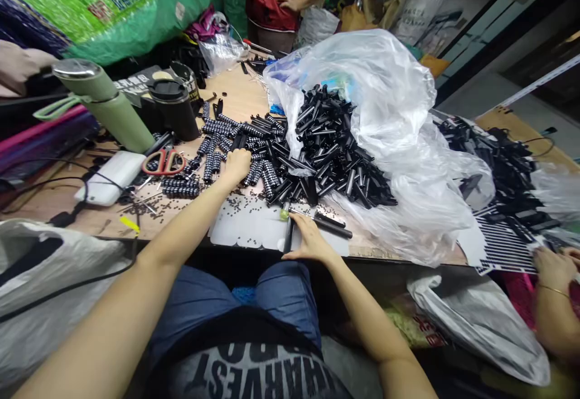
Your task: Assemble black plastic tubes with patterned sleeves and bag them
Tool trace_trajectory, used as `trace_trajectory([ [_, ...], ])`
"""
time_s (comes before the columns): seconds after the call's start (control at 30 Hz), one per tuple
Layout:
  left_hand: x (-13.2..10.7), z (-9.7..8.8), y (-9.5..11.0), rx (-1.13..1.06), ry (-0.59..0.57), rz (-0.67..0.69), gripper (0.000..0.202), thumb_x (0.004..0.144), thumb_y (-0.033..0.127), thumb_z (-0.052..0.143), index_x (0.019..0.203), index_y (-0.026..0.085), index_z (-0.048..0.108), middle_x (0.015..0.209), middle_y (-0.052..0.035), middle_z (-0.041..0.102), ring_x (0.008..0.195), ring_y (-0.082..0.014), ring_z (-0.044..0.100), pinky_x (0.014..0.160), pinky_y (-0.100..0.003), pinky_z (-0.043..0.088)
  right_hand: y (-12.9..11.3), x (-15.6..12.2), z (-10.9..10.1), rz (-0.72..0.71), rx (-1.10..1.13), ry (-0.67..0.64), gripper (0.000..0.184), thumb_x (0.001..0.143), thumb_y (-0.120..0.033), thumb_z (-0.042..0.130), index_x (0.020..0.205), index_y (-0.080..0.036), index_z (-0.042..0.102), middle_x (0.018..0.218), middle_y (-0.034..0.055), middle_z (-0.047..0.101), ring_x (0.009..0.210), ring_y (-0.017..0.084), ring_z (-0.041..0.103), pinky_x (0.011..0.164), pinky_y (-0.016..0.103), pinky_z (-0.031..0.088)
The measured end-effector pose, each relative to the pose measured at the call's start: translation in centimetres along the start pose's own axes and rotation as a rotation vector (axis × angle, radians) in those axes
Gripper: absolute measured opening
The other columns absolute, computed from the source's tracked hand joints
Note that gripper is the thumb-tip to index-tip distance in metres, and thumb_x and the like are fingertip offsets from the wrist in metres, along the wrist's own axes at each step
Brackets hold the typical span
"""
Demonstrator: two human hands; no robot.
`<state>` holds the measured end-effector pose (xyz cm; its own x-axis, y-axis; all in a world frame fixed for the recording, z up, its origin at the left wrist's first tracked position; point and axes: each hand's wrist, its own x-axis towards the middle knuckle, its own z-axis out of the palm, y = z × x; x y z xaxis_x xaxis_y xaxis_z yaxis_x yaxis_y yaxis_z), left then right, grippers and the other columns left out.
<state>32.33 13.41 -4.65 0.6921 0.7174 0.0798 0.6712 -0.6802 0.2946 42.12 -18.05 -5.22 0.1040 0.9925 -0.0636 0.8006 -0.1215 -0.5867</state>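
Note:
My left hand (235,166) reaches forward, fingers curled down onto a black tube in a scatter of black-and-white patterned tubes (212,151). My right hand (308,239) rests at the table's front edge, closed around a thin black tool with a green tip (287,230). A long black rod (328,223) lies just beyond it. A big heap of plain black tubes (330,157) spills from a clear plastic bag (389,115) right of my left hand. Tiny black beads (238,204) dot a pale mat (247,230) between my hands.
Red-handled scissors (164,162), a white power bank (111,176), a green flask (106,106) and a black cup (174,109) stand at the left. A person in red (276,0) stands behind the table. Another person's hand (550,266) works at the right by more black parts (502,163).

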Motion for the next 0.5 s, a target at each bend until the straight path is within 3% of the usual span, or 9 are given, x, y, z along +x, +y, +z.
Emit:
trace_trajectory([
  [0.1, -1.4, -0.8, -0.9, -0.213, 0.097, -0.001, 0.031, 0.085, 0.026, 0.054, 0.106, 0.008, 0.067, 0.111, -0.0161, 0.065, 0.104, -0.0264, 0.058, 0.096, -0.037, 0.043, -0.1, 1.4, -0.8, -0.020, 0.014, 0.055, 0.112, 0.050, -0.058, 0.084, 0.141, -0.017, 0.033, 0.137, 0.0187, 0.043, 0.130, 0.032, 0.041, 0.110, 0.050, 0.032],
  [0.23, -6.0, -3.1, -2.1, -0.530, 0.331, -0.055, 0.035, 0.080, 0.038, 0.062, 0.103, 0.013, 0.070, 0.100, -0.0095, 0.069, 0.090, -0.0197, 0.062, 0.087, -0.031, 0.048, -1.0, 1.8, -1.6, -0.048, 0.062, 0.104, 0.110, 0.052, -0.055, 0.084, 0.141, -0.018, 0.031, 0.142, 0.0183, 0.039, 0.136, 0.032, 0.034, 0.115, 0.049, 0.027],
  [0.3, -8.8, -4.1, -2.4, -0.676, 0.310, -0.083, 0.038, 0.078, 0.044, 0.065, 0.101, 0.014, 0.071, 0.092, -0.0080, 0.070, 0.079, -0.0179, 0.062, 0.076, -0.030, 0.050, -1.2, 1.4, -1.5, -0.034, 0.096, 0.107, 0.111, 0.053, -0.054, 0.084, 0.142, -0.018, 0.030, 0.144, 0.0187, 0.037, 0.138, 0.032, 0.033, 0.115, 0.049, 0.026],
  [0.4, -12.6, -3.9, -1.9, -0.800, 0.141, -0.082, 0.040, 0.072, 0.049, 0.070, 0.094, 0.016, 0.073, 0.084, -0.0074, 0.070, 0.070, -0.0178, 0.062, 0.067, -0.030, 0.051, -1.9, 1.9, -1.8, -0.062, 0.181, 0.109, 0.110, 0.054, -0.056, 0.083, 0.142, -0.016, 0.030, 0.142, 0.0204, 0.039, 0.134, 0.031, 0.039, 0.112, 0.049, 0.034],
  [0.47, -13.9, -2.7, -1.0, -0.798, 0.122, -0.036, 0.037, 0.073, 0.048, 0.070, 0.092, 0.016, 0.072, 0.088, -0.0083, 0.070, 0.076, -0.0196, 0.063, 0.072, -0.032, 0.052, -4.3, 4.5, -3.0, -0.200, 0.199, 0.160, 0.110, 0.055, -0.059, 0.081, 0.141, -0.014, 0.031, 0.141, 0.0217, 0.040, 0.134, 0.030, 0.040, 0.111, 0.048, 0.036],
  [0.5, -14.1, -2.0, -0.5, -0.783, 0.140, -0.017, 0.035, 0.075, 0.046, 0.069, 0.093, 0.016, 0.072, 0.093, -0.0092, 0.069, 0.083, -0.0210, 0.063, 0.077, -0.033, 0.052, -6.7, 6.6, -3.9, -0.309, 0.185, 0.203, 0.110, 0.055, -0.060, 0.081, 0.140, -0.012, 0.031, 0.141, 0.0221, 0.040, 0.134, 0.029, 0.039, 0.112, 0.046, 0.034],
])
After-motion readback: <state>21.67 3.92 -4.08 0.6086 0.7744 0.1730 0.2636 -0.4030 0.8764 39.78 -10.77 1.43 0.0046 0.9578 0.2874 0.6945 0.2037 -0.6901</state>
